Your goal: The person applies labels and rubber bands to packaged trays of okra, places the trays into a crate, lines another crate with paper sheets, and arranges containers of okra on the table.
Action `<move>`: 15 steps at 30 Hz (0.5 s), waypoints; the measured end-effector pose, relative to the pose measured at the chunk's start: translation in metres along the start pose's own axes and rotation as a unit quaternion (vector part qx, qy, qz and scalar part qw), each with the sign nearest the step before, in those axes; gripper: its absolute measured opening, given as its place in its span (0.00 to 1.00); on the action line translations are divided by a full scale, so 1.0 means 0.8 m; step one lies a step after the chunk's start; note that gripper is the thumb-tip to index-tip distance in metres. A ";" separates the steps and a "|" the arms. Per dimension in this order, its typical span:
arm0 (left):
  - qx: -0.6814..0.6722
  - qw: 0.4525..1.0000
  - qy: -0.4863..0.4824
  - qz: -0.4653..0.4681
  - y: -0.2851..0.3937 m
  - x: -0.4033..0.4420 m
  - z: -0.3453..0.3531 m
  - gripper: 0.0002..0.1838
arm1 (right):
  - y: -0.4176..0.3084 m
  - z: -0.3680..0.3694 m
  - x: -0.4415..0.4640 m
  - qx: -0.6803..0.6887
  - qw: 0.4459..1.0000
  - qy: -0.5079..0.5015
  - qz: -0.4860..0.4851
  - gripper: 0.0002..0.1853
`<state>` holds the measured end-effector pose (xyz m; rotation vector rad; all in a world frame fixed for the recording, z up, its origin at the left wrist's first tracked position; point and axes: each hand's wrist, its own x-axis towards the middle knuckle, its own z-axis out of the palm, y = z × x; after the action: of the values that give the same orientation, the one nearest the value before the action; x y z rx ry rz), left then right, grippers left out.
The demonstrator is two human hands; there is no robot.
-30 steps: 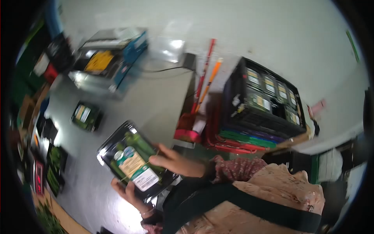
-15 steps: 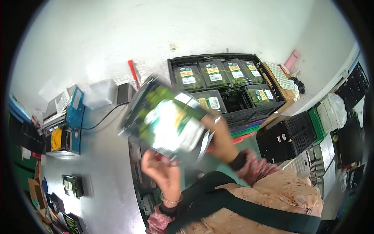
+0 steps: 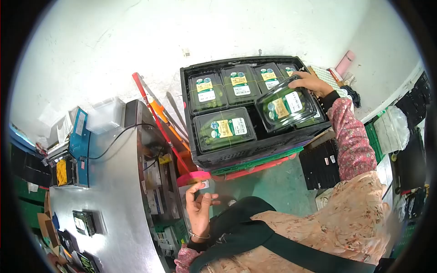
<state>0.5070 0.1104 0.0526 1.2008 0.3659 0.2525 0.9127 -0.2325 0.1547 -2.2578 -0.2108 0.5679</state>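
My right hand (image 3: 311, 83) grips the upper right edge of a clear-lidded pack of green vegetables (image 3: 286, 105) with a label. The pack is tilted over the front row of a black crate (image 3: 218, 158), beside the gap there and partly over another pack. Several similar packs fill the crate, among them one at the front left (image 3: 224, 129). My left hand (image 3: 198, 210) is raised near the metal table's edge, fingers apart, holding nothing.
On the metal table (image 3: 119, 200) are one more pack (image 3: 83, 223), a blue machine (image 3: 80, 145) and a clear box (image 3: 105, 114). Red and orange poles (image 3: 157, 109) lean between table and crate. A pink bottle (image 3: 344, 63) lies behind the crate's right side.
The pack has moved right, from between both hands to over the crate. My left hand has let go of it; my right hand still holds it. The view has turned toward the crate.
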 end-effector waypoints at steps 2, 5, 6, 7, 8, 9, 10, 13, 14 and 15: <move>0.005 1.000 0.008 -0.012 -0.001 0.000 -0.001 0.15 | -0.041 0.035 -0.020 -0.059 0.998 -0.010 0.009 0.51; 0.009 0.999 0.034 -0.026 -0.003 -0.005 -0.008 0.14 | -0.052 0.065 -0.010 -0.153 0.987 -0.058 -0.006 0.36; 0.011 0.999 0.044 -0.028 -0.005 -0.006 -0.013 0.13 | -0.052 0.075 -0.006 -0.198 0.978 -0.061 0.008 0.40; 0.014 0.998 0.053 -0.028 -0.008 -0.008 -0.018 0.13 | -0.050 0.085 -0.002 -0.243 0.968 -0.064 0.022 0.44; 0.011 0.998 0.059 -0.033 -0.010 -0.010 -0.022 0.13 | -0.034 0.093 0.005 -0.256 0.965 -0.059 -0.001 0.41; 0.008 0.997 0.065 -0.035 -0.012 -0.012 -0.027 0.12 | -0.039 0.105 -0.004 -0.287 0.957 -0.038 0.013 0.35; 0.005 0.997 0.075 -0.034 -0.014 -0.014 -0.034 0.12 | -0.012 0.110 0.002 -0.271 0.962 -0.006 -0.026 0.32; 0.014 0.996 0.085 -0.022 -0.014 -0.023 -0.049 0.13 | 0.022 0.136 0.015 -0.310 0.948 0.062 -0.047 0.32; 0.000 0.996 0.088 -0.020 -0.025 -0.025 -0.056 0.13 | -0.027 0.151 -0.014 -0.388 0.912 0.075 -0.106 0.31; -0.015 0.995 0.097 -0.020 -0.035 -0.025 -0.064 0.12 | 0.012 0.154 0.018 -0.383 0.911 0.067 -0.139 0.31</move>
<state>0.4683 0.1370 0.0135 1.1423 0.5526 0.3406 0.8684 -0.1533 0.0700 -2.9270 -0.7852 0.1761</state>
